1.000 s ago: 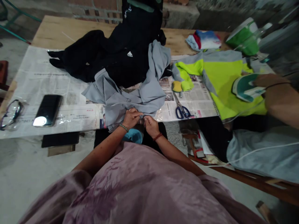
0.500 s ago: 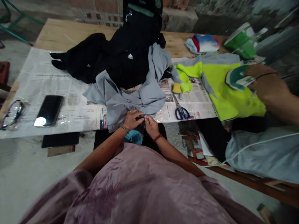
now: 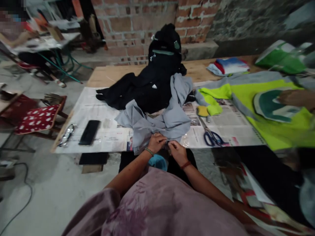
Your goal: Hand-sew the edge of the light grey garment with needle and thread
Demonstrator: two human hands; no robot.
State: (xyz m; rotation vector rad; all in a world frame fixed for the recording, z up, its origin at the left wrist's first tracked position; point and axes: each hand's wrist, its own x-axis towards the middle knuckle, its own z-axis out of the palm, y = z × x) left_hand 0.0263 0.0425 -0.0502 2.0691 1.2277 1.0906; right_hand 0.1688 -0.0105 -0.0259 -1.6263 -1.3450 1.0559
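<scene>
Just past the table's front edge, my left hand (image 3: 157, 143) is closed in a pinch on the lower edge of a grey cloth garment (image 3: 161, 123). My right hand (image 3: 177, 152) is beside it, a small gap away, with thumb and forefinger pressed together; whatever they hold is too small to make out. The garment lies crumpled, one part stretching back over a black piece of clothing (image 3: 145, 88) with a white logo. Blue-handled scissors (image 3: 213, 138) rest on the newspaper to the right, next to a yellow and grey item (image 3: 202, 111).
Newspaper (image 3: 108, 98) covers the table. A phone (image 3: 89, 132) and glasses (image 3: 67, 135) lie left. At right, another person's hand (image 3: 295, 98) holds a green iron (image 3: 270, 105) over yellow-grey cloth (image 3: 246, 90). A blue container (image 3: 157, 162) sits below my hands; a black backpack (image 3: 164, 46) stands behind.
My view has swung left and up, showing more of the room. My hands have moved slightly apart, and the small dark object between them earlier no longer shows.
</scene>
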